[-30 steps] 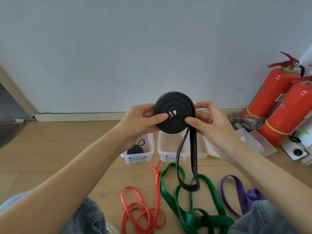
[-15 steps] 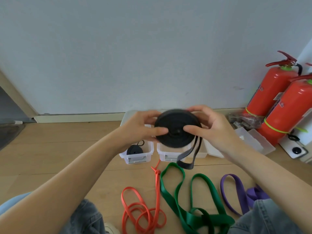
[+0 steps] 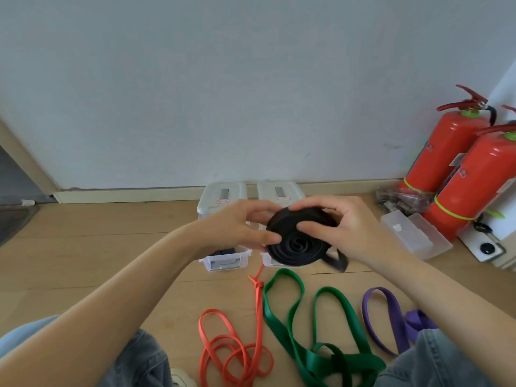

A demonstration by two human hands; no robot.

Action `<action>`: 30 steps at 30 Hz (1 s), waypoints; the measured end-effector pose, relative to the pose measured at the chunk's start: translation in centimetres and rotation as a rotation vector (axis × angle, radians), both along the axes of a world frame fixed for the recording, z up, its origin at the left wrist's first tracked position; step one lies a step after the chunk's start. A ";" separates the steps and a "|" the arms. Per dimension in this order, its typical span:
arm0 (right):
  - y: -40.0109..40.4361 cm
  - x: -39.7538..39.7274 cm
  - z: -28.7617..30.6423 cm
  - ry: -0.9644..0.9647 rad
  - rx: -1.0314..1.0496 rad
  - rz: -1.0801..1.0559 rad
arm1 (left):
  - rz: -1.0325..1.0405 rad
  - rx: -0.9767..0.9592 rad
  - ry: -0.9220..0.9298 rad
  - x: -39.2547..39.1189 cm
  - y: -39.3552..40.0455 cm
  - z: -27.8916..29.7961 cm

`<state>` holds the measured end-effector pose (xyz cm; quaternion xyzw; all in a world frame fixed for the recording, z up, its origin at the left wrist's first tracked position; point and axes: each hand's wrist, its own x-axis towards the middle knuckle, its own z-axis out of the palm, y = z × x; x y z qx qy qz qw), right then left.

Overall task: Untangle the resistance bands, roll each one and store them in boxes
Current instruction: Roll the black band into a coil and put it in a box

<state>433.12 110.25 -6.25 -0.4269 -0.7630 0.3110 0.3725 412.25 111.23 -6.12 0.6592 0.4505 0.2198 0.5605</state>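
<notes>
**With the black coil nearly wound, keep it pinched and aim for the second box**

While the coil (image 3: 297, 243) is this close to finished, your grip is doing the right job: your left hand (image 3: 237, 227) closes on its left edge, thumb on the near face and fingers curled behind, and your right hand (image 3: 346, 230) closes on the right side, thumb pressed on the face near the centre and fingers over the top rim. That two-sided pinch is what seems to stop the spiral from springing loose, since a rolled rubber strip wants to unwind the moment the pressure goes.

You hold the coil tilted, its face turned toward you, in the air just above the near end of the second box (image 3: 268, 261). A short tail (image 3: 336, 261) hangs free below your right palm; judging by its length, one more turn should take it in.

Beside it, the first box (image 3: 224, 261) has something dark inside, probably a band already rolled, though your hand hides most of it. Both lids (image 3: 222, 198) stand open behind, toward the wall, so nothing blocks the drop.

On the floor nearer you lie the orange band (image 3: 234, 350), the green band (image 3: 321, 331) and the purple band (image 3: 391, 317), each spread in loose loops. Orange and green touch at the knot (image 3: 258, 283), so expect untangling there.
</notes>
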 end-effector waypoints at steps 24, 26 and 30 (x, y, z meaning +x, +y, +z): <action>1.4 0.8 -0.3 0.458 -0.207 -0.018 | 0.168 -0.094 -0.366 -0.4 0.8 0.3; 1.5 0.4 -0.5 0.520 -0.193 -0.054 | 0.233 -0.152 -0.475 -0.1 0.9 0.2; 1.4 -0.3 -1.0 0.409 -0.241 -0.102 | 0.333 -0.214 -0.546 0.8 1.0 -0.6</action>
